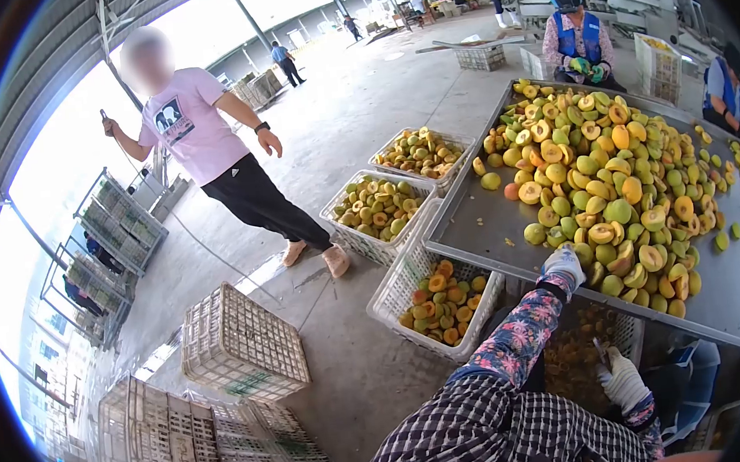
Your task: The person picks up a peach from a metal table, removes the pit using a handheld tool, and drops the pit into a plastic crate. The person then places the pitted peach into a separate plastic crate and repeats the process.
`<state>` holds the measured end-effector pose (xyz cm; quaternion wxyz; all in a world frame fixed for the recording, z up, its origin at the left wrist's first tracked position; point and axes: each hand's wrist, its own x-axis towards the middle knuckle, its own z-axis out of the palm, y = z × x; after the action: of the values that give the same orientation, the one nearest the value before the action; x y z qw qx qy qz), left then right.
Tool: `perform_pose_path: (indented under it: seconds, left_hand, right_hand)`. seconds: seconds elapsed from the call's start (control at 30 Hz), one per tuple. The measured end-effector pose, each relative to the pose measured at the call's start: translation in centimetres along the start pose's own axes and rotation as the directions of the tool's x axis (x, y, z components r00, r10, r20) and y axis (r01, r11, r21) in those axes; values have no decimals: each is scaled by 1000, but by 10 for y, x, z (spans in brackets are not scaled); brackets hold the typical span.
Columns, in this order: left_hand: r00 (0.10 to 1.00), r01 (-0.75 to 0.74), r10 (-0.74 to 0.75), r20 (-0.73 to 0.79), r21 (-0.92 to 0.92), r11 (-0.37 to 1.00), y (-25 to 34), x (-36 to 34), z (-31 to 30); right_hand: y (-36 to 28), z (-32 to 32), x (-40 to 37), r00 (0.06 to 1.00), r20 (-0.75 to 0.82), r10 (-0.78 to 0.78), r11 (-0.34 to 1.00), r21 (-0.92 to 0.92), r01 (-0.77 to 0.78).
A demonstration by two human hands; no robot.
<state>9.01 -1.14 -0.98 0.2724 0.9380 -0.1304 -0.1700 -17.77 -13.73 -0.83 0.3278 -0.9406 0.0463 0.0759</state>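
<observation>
My left hand [564,266], in a white glove below a floral sleeve, reaches over the near edge of the metal table [465,228]. Its fingertips meet the pile of halved yellow-green peaches [597,187], and I cannot tell whether they grip one. Lower down, my right hand [627,383] wears a pale knit glove and is closed around a narrow metal tool [601,353] whose end points up. That hand is over a crate [630,336] below the table edge, holding brownish-orange pieces.
White plastic crates of peach halves [443,303] stand left of the table. Stacked crates [244,341] occupy the floor at lower left. A person in a pink shirt [187,115] walks past holding a hose. Across the table sits a worker in a blue vest [577,41].
</observation>
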Motion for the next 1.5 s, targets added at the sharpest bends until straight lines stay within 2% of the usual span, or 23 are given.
perform_pose_path:
  seconds: [0.1, 0.2, 0.23, 0.27, 0.3, 0.37, 0.43, 0.5, 0.53, 0.63, 0.73, 0.83, 0.97, 1.03, 1.1, 1.17, 1.23, 1.27, 1.3, 1.33, 1.37, 1.4, 1.5]
  left_hand:
    - [990, -73, 71, -122, -16, 997, -11, 13, 16]
    - [986, -77, 56, -157, -133, 988, -21, 11, -3]
    - [979, -81, -15, -204, -453, 888, -56, 62, 40]
    - [989, -126, -2, -146, -861, 493, -32, 20, 3]
    - [975, -70, 222, -33, -984, 163, -69, 51, 13]
    - [964, 127, 267, 16, -906, -403, -42, -7, -13]
    - [917, 246, 400, 4, -793, -557, -26, -34, -20]
    - [932, 265, 360, 50, -771, -579, -11, -43, -16]
    - [938, 258, 341, 55, -770, -583, -5, -48, -11]
    - [950, 244, 301, 86, -806, -539, 9, -56, 4]
    - [950, 234, 296, 96, -847, -477, 22, -70, 13]
    - [923, 54, 383, -31, -976, -209, 22, -79, 24]
    - [910, -12, 409, -63, -992, -125, 23, -82, 31]
    - [887, -218, 429, -173, -974, 56, 24, -87, 30]
    - [908, -164, 400, -122, -984, 71, 23, -88, 30]
    - [938, 141, 331, 101, -985, -98, 22, -84, 31]
    - [913, 233, 374, 161, -960, -156, 11, -73, 48]
    - [902, 279, 381, 203, -948, -155, 7, -73, 50]
    - [919, 254, 340, 198, -959, -127, 7, -77, 50]
    - [952, 106, 280, 123, -992, 72, 10, -85, 43]
    - [947, 265, 191, 257, -964, -22, 5, -74, 60]
    - [936, 224, 265, 234, -972, 67, 10, -84, 48]
    - [896, 264, 337, 288, -957, 117, 2, -62, 65]
  right_hand:
    - [-15, -10, -6, 988, -82, -133, 984, 109, 142]
    - [-23, -20, -6, 992, -92, -86, 989, 111, 96]
    - [-21, -20, -8, 995, -91, -51, 992, 114, 61]
    - [-20, -22, -9, 997, -73, -10, 990, 137, 20]
    - [-19, -24, -7, 998, -56, 12, 987, 160, -3]
    - [-10, -17, -2, 984, -167, -63, 978, 184, 94]
    - [-23, -28, 2, 991, -136, -7, 966, 255, 41]
    - [-35, -37, 9, 993, -96, 75, 942, 335, -38]
    - [-36, -38, 13, 985, -171, 15, 939, 342, 45]
    - [-41, -38, 31, 908, -389, -159, 948, 196, 250]
    - [-50, -44, 40, 911, -377, -168, 984, -8, 178]
    - [-55, -44, 44, 902, -393, -181, 981, -142, 135]
    - [-46, -35, 50, 867, -419, -269, 944, -291, 153]
    - [-38, -31, 52, 851, -409, -331, 914, -363, 182]
    - [-37, -30, 50, 881, -364, -302, 898, -419, 134]
    - [-32, -31, 49, 899, -326, -293, 880, -461, 120]
    - [-23, -27, 52, 899, -284, -335, 864, -472, 173]
    - [-35, -34, 48, 948, -220, -229, 860, -502, 91]
    - [-33, -34, 49, 956, -216, -198, 889, -451, 82]
    - [-30, -33, 49, 959, -198, -205, 900, -422, 105]
    - [-29, -35, 47, 968, -153, -197, 897, -427, 115]
    - [-31, -34, 44, 983, -121, -136, 892, -447, 68]
    - [-15, -26, 45, 988, -110, -109, 939, -337, 66]
